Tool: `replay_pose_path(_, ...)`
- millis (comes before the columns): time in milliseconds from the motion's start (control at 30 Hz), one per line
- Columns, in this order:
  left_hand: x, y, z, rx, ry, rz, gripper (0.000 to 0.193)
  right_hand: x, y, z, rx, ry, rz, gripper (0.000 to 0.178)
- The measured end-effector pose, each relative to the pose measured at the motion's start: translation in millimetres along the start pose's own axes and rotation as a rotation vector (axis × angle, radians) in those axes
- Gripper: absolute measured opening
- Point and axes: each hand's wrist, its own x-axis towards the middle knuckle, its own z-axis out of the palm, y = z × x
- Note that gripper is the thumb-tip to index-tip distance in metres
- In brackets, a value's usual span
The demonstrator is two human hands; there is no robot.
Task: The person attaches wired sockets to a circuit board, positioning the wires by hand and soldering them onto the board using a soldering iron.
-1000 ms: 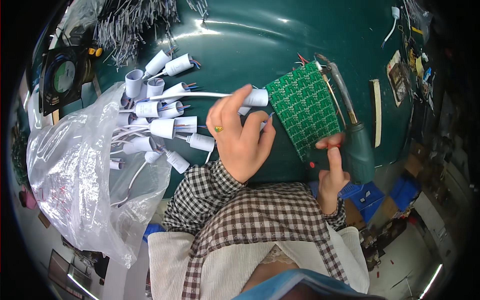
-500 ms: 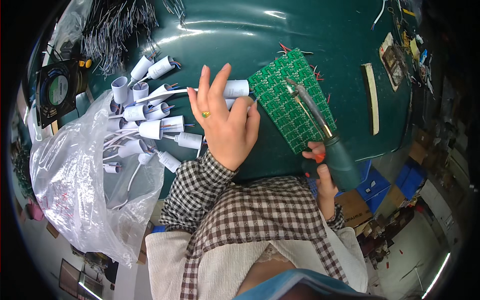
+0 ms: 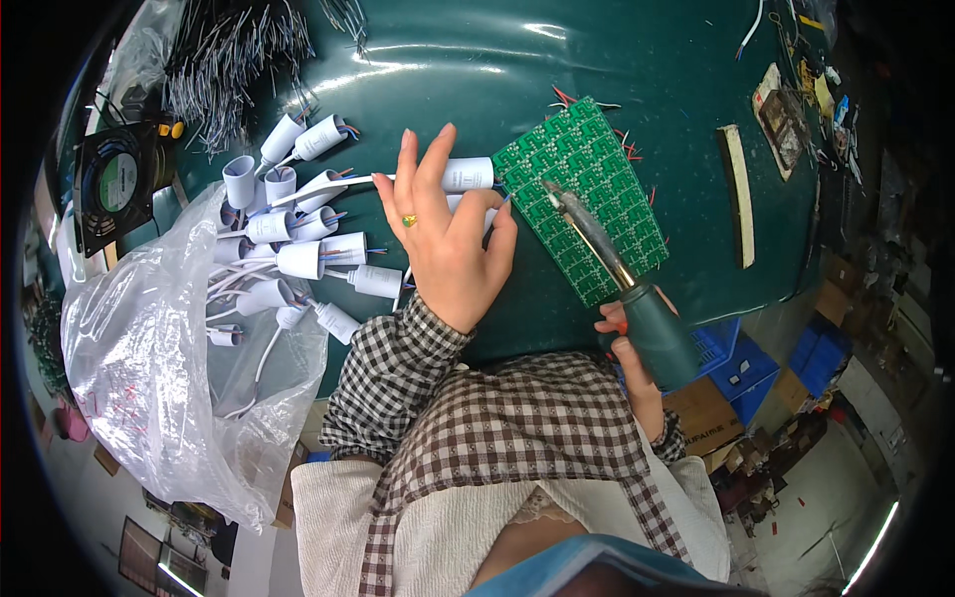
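My left hand [image 3: 448,234] is closed, with thumb and forefinger pinched beside the bare end of a thin blue wire [image 3: 508,198]. A white cylindrical lamp socket [image 3: 468,174] lies past its raised fingers, its cable running back to the left. A second white socket is partly hidden under the hand. The sheet of green circuit boards [image 3: 587,189] lies to the right, its left corner near the socket's wires. My right hand [image 3: 637,368] grips a soldering iron [image 3: 649,328] by its dark green handle. The iron's tip is over the sheet; whether it touches is unclear.
Several white sockets [image 3: 298,259] with cables and stripped wires lie at left, partly in a clear plastic bag [image 3: 149,358]. Behind are a black fan [image 3: 117,181] and a bundle of wires [image 3: 234,70]. A pale strip [image 3: 738,197] and a soiled pad [image 3: 781,124] lie at right.
The soldering iron has shifted left in my right hand, its tip now farther toward the left side of the green sheet. My left hand has barely moved.
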Motion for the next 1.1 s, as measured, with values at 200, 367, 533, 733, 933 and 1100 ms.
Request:
replay_pose_path(200,2,2,0,-0.008,-0.019,-0.012,0.011,2,-6,-3,-0.17,-0.062,0.019,0.068)
replay_pose_path(367,3,3,-1,-0.019,-0.019,-0.022,0.01,-1,-4,1,-0.32,-0.041,-0.059,0.066)
replay_pose_path(533,3,2,-1,-0.024,-0.023,-0.027,0.011,0,-6,3,-0.323,-0.039,-0.042,0.065)
replay_pose_path(733,2,1,-1,-0.026,-0.04,-0.036,0.008,1,-7,4,-0.411,-0.067,-0.037,0.063)
replay_pose_path(933,2,0,-2,-0.028,-0.046,-0.033,0.008,0,-5,4,-0.433,-0.056,-0.032,0.063)
replay_pose_path(1100,2,1,-2,-0.022,-0.045,-0.023,0.011,2,-9,6,-0.497,-0.089,-0.054,0.063)
